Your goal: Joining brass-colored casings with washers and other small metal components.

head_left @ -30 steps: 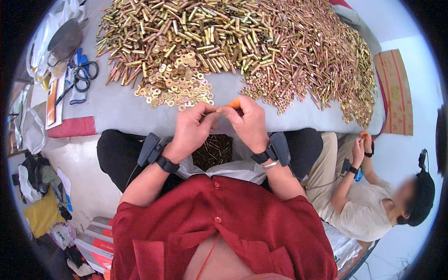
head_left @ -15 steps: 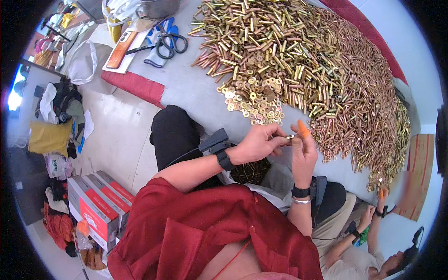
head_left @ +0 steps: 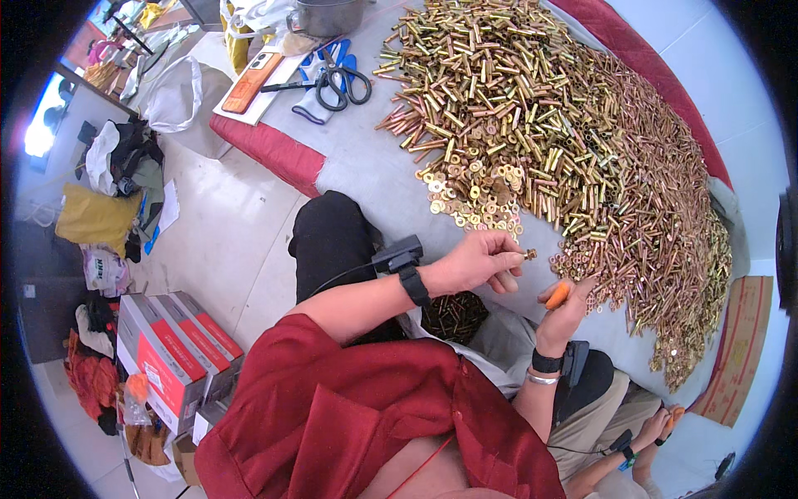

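Note:
My left hand (head_left: pixel 486 262) is closed, pinching a small brass-coloured metal piece (head_left: pixel 530 254) between thumb and fingertips. Its exact kind is too small to make out. My right hand (head_left: pixel 567 312), one finger in an orange cover (head_left: pixel 558 295), is apart from the left. Its fingers reach to the near edge of the heap, and their tips are hard to tell from the parts there. Loose flat washers (head_left: pixel 474 195) lie in a patch beyond my left hand. Behind them spreads a large heap of brass-coloured metal tubes (head_left: pixel 499 100), running into thinner metal rods (head_left: pixel 657 175) at the right.
Black-handled scissors (head_left: pixel 342 87) and an orange phone (head_left: pixel 253 83) lie at the far left, near a metal pot (head_left: pixel 328 17). Below my hands, a container of dark metal parts (head_left: pixel 454 316) sits in my lap. Boxes (head_left: pixel 174 358) stand at left; a co-worker's hands (head_left: pixel 657 428) are at lower right.
My hands were together at a small metal piece and have now separated. The right hand has moved right and down to the heap's edge; the left keeps a metal piece. The view has shifted.

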### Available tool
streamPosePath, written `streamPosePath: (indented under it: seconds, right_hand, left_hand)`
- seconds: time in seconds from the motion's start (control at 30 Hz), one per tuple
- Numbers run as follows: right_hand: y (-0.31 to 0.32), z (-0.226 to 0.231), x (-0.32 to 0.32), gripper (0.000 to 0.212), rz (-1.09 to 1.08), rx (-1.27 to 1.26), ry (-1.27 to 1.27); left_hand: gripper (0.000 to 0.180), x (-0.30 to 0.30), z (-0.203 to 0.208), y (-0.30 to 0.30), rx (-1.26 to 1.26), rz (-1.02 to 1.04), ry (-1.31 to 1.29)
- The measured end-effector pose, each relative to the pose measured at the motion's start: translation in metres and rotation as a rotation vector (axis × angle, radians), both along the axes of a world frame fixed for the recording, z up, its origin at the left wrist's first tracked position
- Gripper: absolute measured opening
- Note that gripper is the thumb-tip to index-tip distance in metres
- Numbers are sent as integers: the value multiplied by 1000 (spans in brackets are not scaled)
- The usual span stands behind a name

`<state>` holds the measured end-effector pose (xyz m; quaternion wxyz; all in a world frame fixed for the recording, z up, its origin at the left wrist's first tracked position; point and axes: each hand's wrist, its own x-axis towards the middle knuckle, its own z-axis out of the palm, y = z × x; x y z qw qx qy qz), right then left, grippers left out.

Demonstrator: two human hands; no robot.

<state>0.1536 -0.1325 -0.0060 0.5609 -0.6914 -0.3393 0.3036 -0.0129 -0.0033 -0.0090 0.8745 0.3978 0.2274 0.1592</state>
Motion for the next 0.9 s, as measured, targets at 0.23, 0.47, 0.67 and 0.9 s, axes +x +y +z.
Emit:
streamPosePath:
  seconds: [0.23,0.47,0.67,0.9]
  right_hand:
    - [19,29,-33,20,64,120,-83]
    - [19,32,-30,19,120,-19,-267]
    - [22,34,-41,19,-55,63,-87]
    - [17,29,-31,18,19,-119,-353]
  left_hand:
    - [15,0,0,-5,49,-125,-6]
    - [16,-1,2,-4,55,-131,1]
    - [14,3,-1,-10,153,-77,80]
    - [15,1,-1,-13,208,-91,67]
